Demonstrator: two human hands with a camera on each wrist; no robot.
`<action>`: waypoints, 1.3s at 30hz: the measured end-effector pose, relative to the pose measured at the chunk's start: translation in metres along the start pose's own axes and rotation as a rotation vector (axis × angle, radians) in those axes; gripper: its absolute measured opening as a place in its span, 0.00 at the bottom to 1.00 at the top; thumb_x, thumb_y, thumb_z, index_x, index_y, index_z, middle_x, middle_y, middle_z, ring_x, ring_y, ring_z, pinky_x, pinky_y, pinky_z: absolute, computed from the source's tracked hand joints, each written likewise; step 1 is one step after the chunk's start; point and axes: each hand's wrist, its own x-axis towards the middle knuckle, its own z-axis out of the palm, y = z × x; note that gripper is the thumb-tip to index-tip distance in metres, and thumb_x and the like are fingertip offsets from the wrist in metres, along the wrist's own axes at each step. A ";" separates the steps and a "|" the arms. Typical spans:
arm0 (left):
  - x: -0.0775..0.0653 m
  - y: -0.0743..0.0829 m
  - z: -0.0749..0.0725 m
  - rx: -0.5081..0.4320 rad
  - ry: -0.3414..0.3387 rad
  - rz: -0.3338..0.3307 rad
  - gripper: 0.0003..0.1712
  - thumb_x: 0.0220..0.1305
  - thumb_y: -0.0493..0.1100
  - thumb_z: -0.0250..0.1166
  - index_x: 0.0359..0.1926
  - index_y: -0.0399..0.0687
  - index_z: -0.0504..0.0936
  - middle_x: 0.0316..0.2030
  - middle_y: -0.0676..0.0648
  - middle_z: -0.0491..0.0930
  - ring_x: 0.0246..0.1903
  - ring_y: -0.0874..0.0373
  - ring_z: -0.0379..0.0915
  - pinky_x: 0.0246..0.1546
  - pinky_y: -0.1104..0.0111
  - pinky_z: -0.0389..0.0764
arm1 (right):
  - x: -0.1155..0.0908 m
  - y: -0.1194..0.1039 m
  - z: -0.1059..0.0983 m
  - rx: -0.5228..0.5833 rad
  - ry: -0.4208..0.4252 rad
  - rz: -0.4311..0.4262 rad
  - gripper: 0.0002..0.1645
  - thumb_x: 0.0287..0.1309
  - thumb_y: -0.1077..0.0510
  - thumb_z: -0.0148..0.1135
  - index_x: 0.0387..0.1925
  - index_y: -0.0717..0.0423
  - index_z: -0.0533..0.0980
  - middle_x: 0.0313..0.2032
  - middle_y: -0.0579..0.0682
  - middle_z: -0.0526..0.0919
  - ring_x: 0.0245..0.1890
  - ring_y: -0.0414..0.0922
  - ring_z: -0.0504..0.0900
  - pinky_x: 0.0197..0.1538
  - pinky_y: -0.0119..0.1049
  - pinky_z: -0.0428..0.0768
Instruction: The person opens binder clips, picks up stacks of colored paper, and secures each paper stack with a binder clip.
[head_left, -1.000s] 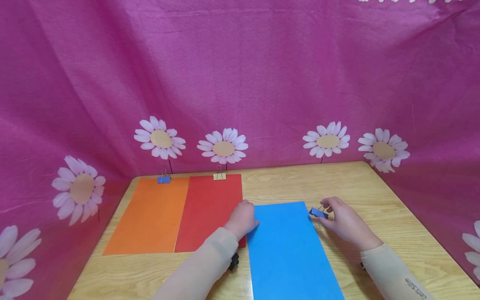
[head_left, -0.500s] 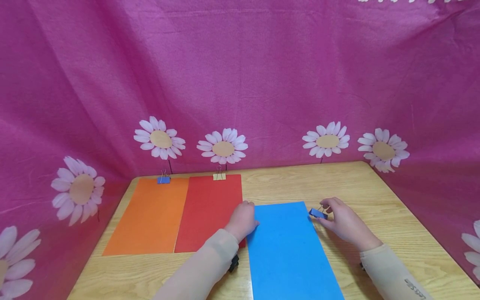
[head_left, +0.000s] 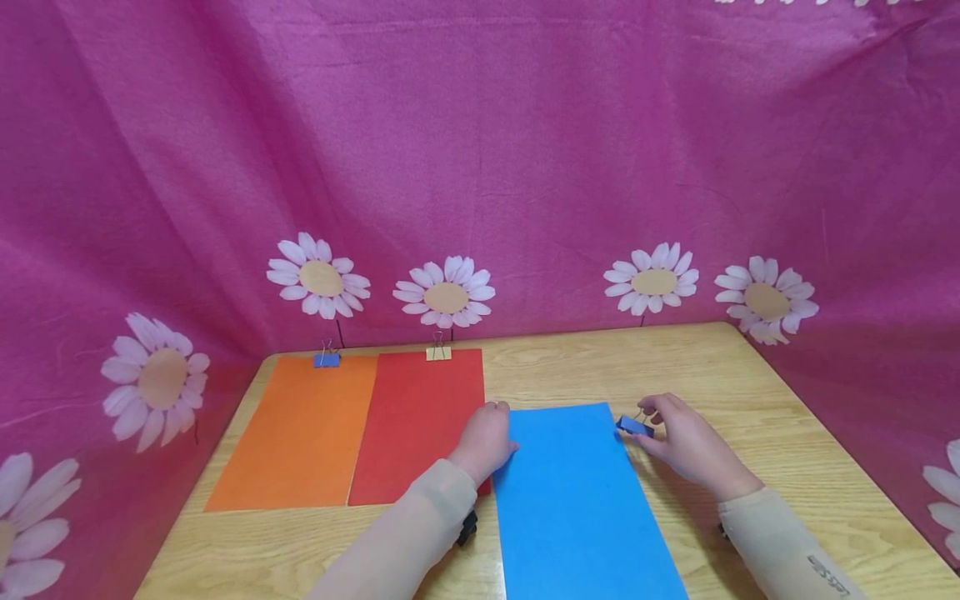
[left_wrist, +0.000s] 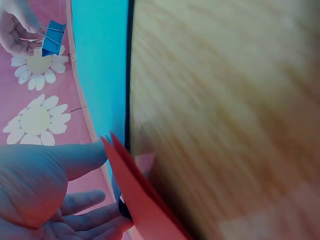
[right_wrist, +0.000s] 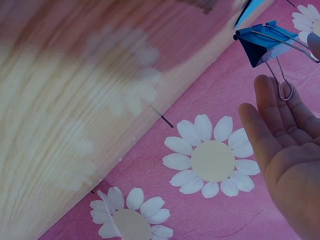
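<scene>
A blue sheet lies on the near middle of the table, its near end cut off by the head view's lower edge. My left hand holds its left edge near the far corner, thumb against the blue face in the left wrist view. Beside that hand is a red sheet. Just off the blue sheet's far right corner, my right hand pinches a blue binder clip by its wire handles. In the right wrist view the clip's mouth points away from the palm.
An orange sheet lies left of the red one. A blue binder clip sits on its far edge, and a yellow binder clip on the red sheet's. Behind the wooden table hangs a pink flowered cloth.
</scene>
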 end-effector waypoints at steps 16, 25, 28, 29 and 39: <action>-0.004 -0.001 -0.002 -0.021 -0.001 0.010 0.36 0.64 0.46 0.74 0.66 0.32 0.71 0.58 0.36 0.77 0.56 0.46 0.74 0.60 0.58 0.80 | 0.000 -0.002 0.002 0.003 -0.013 0.013 0.31 0.61 0.53 0.74 0.59 0.64 0.75 0.49 0.58 0.82 0.49 0.56 0.84 0.52 0.56 0.84; -0.004 -0.001 -0.003 -0.008 -0.002 0.025 0.37 0.65 0.46 0.74 0.67 0.31 0.70 0.59 0.35 0.75 0.57 0.45 0.73 0.61 0.59 0.79 | 0.000 0.000 0.004 0.006 -0.011 0.001 0.30 0.61 0.54 0.73 0.59 0.65 0.75 0.49 0.59 0.82 0.48 0.56 0.83 0.51 0.55 0.84; -0.003 -0.002 -0.002 -0.003 0.000 0.026 0.38 0.64 0.46 0.74 0.67 0.31 0.70 0.59 0.35 0.75 0.57 0.45 0.73 0.61 0.59 0.80 | 0.000 0.001 0.005 0.006 -0.013 0.001 0.30 0.62 0.55 0.73 0.60 0.66 0.74 0.50 0.59 0.81 0.49 0.56 0.83 0.51 0.55 0.84; -0.003 -0.002 -0.002 -0.003 0.001 0.027 0.38 0.64 0.46 0.74 0.67 0.31 0.70 0.59 0.35 0.75 0.57 0.45 0.73 0.61 0.59 0.80 | 0.000 0.001 0.005 0.005 -0.013 0.003 0.30 0.62 0.55 0.73 0.60 0.65 0.74 0.50 0.59 0.81 0.49 0.56 0.83 0.52 0.55 0.84; -0.002 -0.003 0.001 0.042 0.007 0.039 0.36 0.64 0.48 0.74 0.65 0.32 0.72 0.56 0.37 0.76 0.53 0.47 0.67 0.55 0.60 0.78 | 0.000 -0.001 0.002 0.004 -0.014 0.011 0.30 0.61 0.54 0.74 0.59 0.65 0.75 0.50 0.59 0.82 0.48 0.55 0.84 0.51 0.55 0.85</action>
